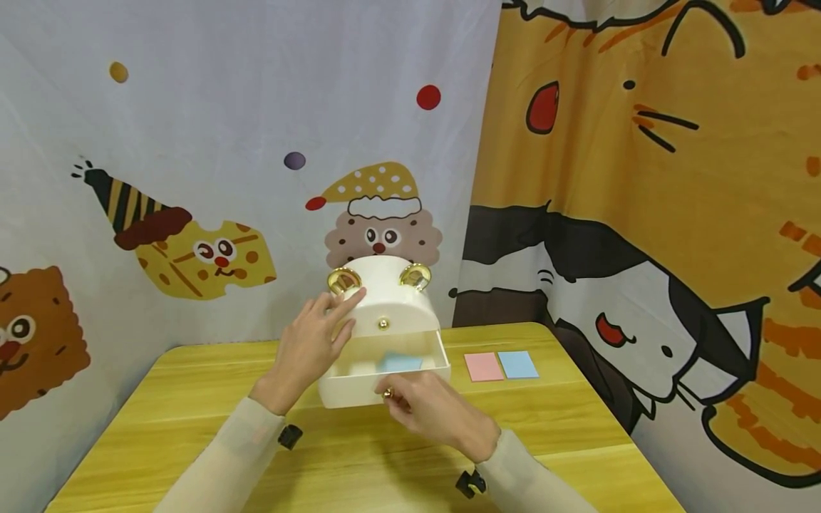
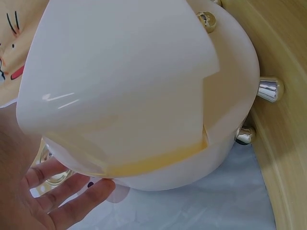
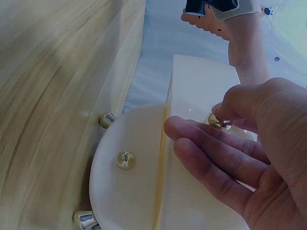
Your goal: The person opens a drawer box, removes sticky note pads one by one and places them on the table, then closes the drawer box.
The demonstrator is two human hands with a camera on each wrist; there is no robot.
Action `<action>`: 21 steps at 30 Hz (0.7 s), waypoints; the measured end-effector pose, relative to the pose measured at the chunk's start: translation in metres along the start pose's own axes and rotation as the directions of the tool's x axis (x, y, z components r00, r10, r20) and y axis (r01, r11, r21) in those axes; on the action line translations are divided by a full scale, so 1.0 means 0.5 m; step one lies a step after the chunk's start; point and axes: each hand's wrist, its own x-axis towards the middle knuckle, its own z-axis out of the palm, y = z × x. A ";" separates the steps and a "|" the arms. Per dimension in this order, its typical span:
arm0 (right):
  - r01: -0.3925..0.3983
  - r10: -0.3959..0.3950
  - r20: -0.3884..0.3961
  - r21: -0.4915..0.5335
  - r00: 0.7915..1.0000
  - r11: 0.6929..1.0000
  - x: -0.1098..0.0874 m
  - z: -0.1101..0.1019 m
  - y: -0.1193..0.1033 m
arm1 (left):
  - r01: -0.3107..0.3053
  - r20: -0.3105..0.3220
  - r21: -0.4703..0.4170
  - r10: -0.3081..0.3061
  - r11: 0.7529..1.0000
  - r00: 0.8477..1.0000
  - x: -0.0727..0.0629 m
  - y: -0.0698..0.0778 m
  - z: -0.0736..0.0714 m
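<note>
A white drawer box (image 1: 391, 281) with gold round ears stands on the table. One drawer (image 1: 349, 394) is pulled out toward me, and a light blue paper pad (image 1: 399, 362) lies inside. My right hand (image 1: 439, 407) pinches that drawer's gold knob (image 3: 218, 120) between thumb and index finger, while its other fingers lie beside the drawer front. Extended fingers of my left hand (image 1: 311, 340) touch the upper left of the box, near the left gold ear (image 1: 344, 281). In the left wrist view, that hand's fingertips (image 2: 103, 187) are right at the white edge.
A pink note pad (image 1: 484, 367) and a blue note pad (image 1: 518, 364) lie side by side right of the box. Below the pulled-out drawer is another gold knob (image 3: 125, 160). The wooden table (image 1: 545, 427) backs onto a cartoon-printed curtain (image 1: 224, 107).
</note>
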 end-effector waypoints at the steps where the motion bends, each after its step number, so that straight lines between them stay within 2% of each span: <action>1: -0.002 0.002 0.002 -0.001 1.000 1.000 0.000 -0.001 -0.001 | -0.003 0.000 0.000 0.003 1.000 1.000 0.000 0.000 0.000; 7: -0.012 0.012 0.002 -0.014 1.000 1.000 -0.005 -0.002 -0.005 | -0.018 -0.006 0.001 0.018 1.000 1.000 0.000 -0.002 0.000; 21: 0.019 -0.019 0.020 -0.009 1.000 1.000 -0.016 -0.013 -0.018 | -0.017 0.005 -0.011 0.017 1.000 1.000 0.000 -0.004 -0.003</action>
